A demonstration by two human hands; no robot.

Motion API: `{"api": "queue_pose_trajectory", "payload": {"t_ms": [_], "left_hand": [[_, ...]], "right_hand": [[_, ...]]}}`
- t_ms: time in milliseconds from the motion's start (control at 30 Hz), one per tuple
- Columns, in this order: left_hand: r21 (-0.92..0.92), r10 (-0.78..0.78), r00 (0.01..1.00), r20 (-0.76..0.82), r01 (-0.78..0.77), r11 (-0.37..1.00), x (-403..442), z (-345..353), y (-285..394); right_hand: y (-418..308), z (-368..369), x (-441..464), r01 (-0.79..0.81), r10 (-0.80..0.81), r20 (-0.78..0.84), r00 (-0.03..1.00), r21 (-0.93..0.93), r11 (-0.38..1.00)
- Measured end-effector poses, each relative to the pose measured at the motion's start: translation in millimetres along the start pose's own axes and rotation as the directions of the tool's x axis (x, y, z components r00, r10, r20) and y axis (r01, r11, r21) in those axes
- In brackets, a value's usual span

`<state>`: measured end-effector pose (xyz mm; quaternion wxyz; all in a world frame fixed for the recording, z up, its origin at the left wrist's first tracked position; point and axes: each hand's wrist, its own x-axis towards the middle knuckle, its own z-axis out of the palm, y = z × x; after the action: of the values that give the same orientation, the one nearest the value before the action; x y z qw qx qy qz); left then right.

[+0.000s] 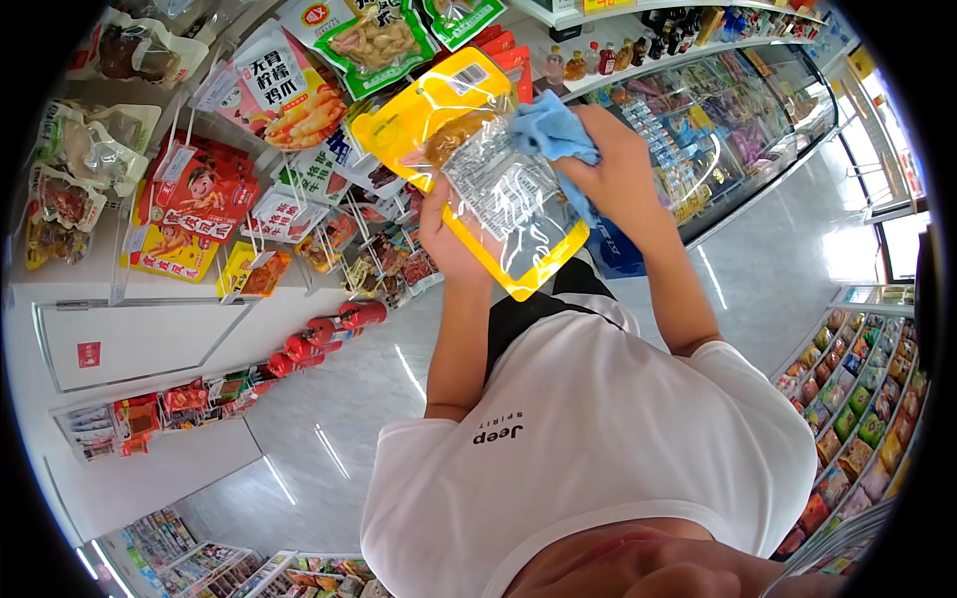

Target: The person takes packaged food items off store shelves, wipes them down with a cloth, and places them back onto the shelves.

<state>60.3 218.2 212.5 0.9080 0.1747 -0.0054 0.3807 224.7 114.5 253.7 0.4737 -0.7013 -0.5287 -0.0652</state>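
My left hand point(456, 237) grips the lower left side of a yellow-edged plastic snack pouch point(503, 194). The pouch has a clear middle, printed text and a barcode, and something brown shows inside near its top. A crumpled blue cloth point(550, 128) is bunched in my right hand point(618, 164), pressed against the upper right part of the pouch. Just beyond the pouch hangs a green snack bag point(371, 48), and to its left a white and pink bag point(277, 88) with a picture of chicken feet.
Red snack packs point(202, 187) hang on hooks at the left. Red fire extinguishers point(324, 334) stand low beside the white cabinet point(140, 339). A curved display case point(718, 130) and small bottles point(608, 58) are at upper right; stocked shelves point(857, 409) line the right.
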Motion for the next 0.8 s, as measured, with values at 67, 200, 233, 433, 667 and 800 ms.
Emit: {"api": "queue_pose_trajectory", "payload": {"t_ms": [67, 200, 233, 433, 667, 800], "left_hand": [[-0.074, -0.003, 0.997, 0.075, 0.008, 0.997, 3, -3, 7], [-0.164, -0.054, 0.996, 0.078, 0.066, 0.984, 8, -10, 18], [-0.156, -0.067, 0.997, 0.043, 0.073, 0.985, 9, -13, 19], [-0.277, -0.127, 0.992, 0.022, 0.128, 0.952, 13, -30, 16], [-0.194, -0.109, 0.994, -0.007, 0.105, 0.975, 14, -21, 7], [-0.057, -0.002, 0.979, -0.206, -0.01, 0.998, 16, -16, 5]], "right_hand": [[0, -12, -6, -0.023, 0.014, 0.11, 0.994, 0.074, 0.997], [3, -25, -23, -0.158, 0.094, 0.272, 0.958, 0.224, 0.962], [5, -29, -26, -0.237, 0.142, 0.329, 0.933, 0.268, 0.934], [8, -39, -40, -0.104, 0.019, 0.317, 0.948, 0.253, 0.962], [0, -49, -48, 0.143, -0.118, 0.318, 0.941, -0.057, 0.988], [-2, -24, -68, 0.056, -0.035, 0.16, 0.986, -0.129, 0.99]]}}
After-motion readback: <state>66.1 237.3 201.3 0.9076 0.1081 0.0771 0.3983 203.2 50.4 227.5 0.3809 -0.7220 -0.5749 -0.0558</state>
